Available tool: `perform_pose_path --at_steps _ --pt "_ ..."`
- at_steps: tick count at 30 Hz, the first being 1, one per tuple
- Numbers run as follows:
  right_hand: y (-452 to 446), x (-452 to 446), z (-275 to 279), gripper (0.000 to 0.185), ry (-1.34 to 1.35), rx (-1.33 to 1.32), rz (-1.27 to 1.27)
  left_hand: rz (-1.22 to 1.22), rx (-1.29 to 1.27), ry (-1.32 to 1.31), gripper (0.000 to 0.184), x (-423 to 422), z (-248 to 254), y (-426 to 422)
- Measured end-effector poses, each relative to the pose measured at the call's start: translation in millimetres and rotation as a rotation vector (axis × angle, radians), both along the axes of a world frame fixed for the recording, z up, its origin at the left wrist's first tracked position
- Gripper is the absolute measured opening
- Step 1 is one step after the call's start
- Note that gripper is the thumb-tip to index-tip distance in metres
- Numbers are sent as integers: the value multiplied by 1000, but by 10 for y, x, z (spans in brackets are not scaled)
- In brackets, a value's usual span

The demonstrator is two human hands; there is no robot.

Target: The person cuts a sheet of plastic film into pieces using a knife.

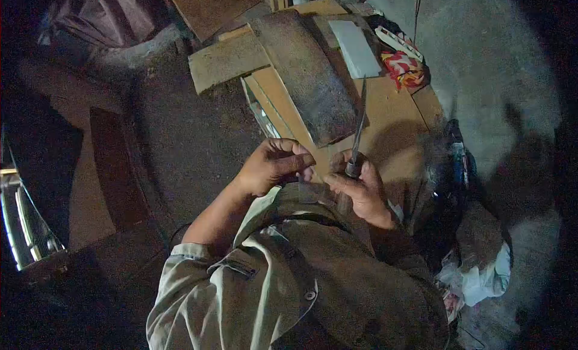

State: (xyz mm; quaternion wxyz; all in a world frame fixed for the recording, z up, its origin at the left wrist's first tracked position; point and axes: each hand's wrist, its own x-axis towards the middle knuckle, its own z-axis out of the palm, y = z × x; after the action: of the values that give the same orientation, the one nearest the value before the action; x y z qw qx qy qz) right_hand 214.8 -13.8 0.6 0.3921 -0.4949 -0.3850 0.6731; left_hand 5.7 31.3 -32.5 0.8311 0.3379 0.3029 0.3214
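Observation:
My right hand is wrapped round the dark handle of a long thin metal tool. Its narrow shaft points up and away from me; whether it is a file, a screwdriver or a blade I cannot tell. Just to the left, my left hand is closed, thumb against the bent fingers. Anything pinched there is too small or dark to make out. The two hands are close together but apart, in front of my lap. Beyond them lies a dark, worn board on a brown sheet.
A white rectangular block lies at the back, beside a red and yellow patterned cloth and a pale slotted strip. A smaller board sits left of the dark one. White plastic bags are on the floor at right.

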Motion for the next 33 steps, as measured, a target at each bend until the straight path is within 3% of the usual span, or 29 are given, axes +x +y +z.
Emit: perform_pose_path --at_steps 3,5,18,21,24,27,28,33 --pt "-47 -60 -106 27 -65 123 -44 116 -65 -72 16 111 59 -92" --pt "-71 -127 -144 26 -62 205 -205 129 22 61 17 199 67 -182" --pt "-108 -67 -116 22 -137 217 -122 212 -63 38 11 286 -26 -295" --pt "-115 103 -11 19 -268 304 -141 188 -66 46 11 197 100 -251" --pt "-122 385 293 23 -663 295 97 220 -137 -74 11 89 159 -235" --pt "-175 533 456 20 -677 248 192 272 -109 -72 10 31 206 -205" --pt "-178 606 410 24 -743 376 232 292 -85 -81 11 29 204 -197" --pt "-243 658 574 30 -826 297 327 291 -90 -91 13 -13 235 -191"
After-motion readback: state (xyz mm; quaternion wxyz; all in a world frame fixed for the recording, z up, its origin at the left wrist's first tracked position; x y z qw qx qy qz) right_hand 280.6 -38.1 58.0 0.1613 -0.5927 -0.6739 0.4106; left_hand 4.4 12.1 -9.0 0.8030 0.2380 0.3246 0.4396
